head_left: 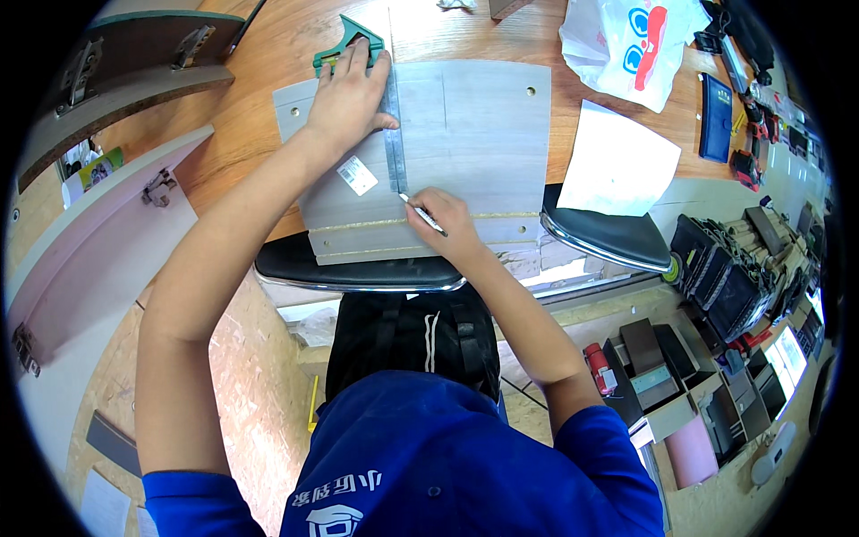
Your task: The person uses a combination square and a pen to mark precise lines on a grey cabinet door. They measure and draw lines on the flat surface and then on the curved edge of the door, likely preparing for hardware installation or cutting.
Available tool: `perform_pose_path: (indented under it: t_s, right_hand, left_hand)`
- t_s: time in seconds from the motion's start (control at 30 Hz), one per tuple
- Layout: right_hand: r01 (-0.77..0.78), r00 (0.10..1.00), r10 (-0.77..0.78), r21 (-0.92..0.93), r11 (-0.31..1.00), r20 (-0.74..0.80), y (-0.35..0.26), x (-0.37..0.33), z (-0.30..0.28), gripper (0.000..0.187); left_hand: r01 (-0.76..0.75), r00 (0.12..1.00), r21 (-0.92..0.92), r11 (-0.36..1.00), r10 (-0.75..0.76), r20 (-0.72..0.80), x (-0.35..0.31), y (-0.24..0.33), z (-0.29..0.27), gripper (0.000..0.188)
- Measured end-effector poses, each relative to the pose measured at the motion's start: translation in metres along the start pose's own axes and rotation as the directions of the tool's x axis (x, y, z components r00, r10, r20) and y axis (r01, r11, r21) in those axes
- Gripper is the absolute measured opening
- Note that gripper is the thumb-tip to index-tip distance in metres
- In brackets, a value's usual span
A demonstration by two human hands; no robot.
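A grey board (488, 148) lies on the wooden table, its near side overhanging the edge. My left hand (349, 103) holds a combination square (396, 161) against it, fingers over the green head at the far side and thumb on the steel blade. The blade runs toward me across the board. Pinched in my right hand (447, 222) is a white-and-black pen (434, 223), its tip beside the blade's near end. A white label (358, 176) is stuck left of the blade. Thin lines and several small holes show on the board.
Right of the board lie a white paper sheet (622, 161), a plastic bag (631, 49) and a blue notebook (716, 116). Hinged panels (107, 210) stand at the left. Black stools (358, 264) sit under the table's near edge. Boxes and tools fill the right side.
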State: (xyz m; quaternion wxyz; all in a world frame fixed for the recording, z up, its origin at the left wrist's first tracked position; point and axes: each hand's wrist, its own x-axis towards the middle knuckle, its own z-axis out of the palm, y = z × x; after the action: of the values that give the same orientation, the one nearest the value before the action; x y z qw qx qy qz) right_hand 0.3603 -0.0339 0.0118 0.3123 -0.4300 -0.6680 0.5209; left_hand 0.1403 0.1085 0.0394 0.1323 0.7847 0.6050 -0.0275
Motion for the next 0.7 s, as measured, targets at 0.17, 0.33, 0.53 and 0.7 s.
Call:
perform_pose_path:
  t_s: [0.17, 0.33, 0.53, 0.7]
  right_hand:
    - [-0.015, 1.0, 0.015, -0.015, 1.0, -0.003, -0.0012, -0.0012, 0.0017, 0.009]
    - [-0.051, 0.999, 0.051, -0.016, 0.999, 0.0, -0.0049, -0.002, 0.002, 0.009]
    - [-0.048, 0.999, 0.048, -0.012, 0.999, -0.02, -0.0048, -0.0026, 0.0039, 0.009]
    - [-0.071, 0.997, 0.071, -0.007, 0.997, -0.02, -0.0089, -0.0024, 0.0038, 0.009]
  left_hand:
    - [0.006, 1.0, -0.013, 1.0, -0.005, 0.009, 0.0009, 0.0011, -0.0015, 0.103]
    - [0.017, 0.999, -0.027, 0.999, -0.016, 0.038, 0.0016, 0.0024, -0.0063, 0.105]
    - [0.003, 0.998, -0.023, 1.0, -0.001, 0.064, -0.0002, -0.0001, -0.0037, 0.107]
    - [0.012, 0.992, 0.028, 1.0, -0.015, 0.129, -0.0017, 0.004, -0.0055, 0.122]
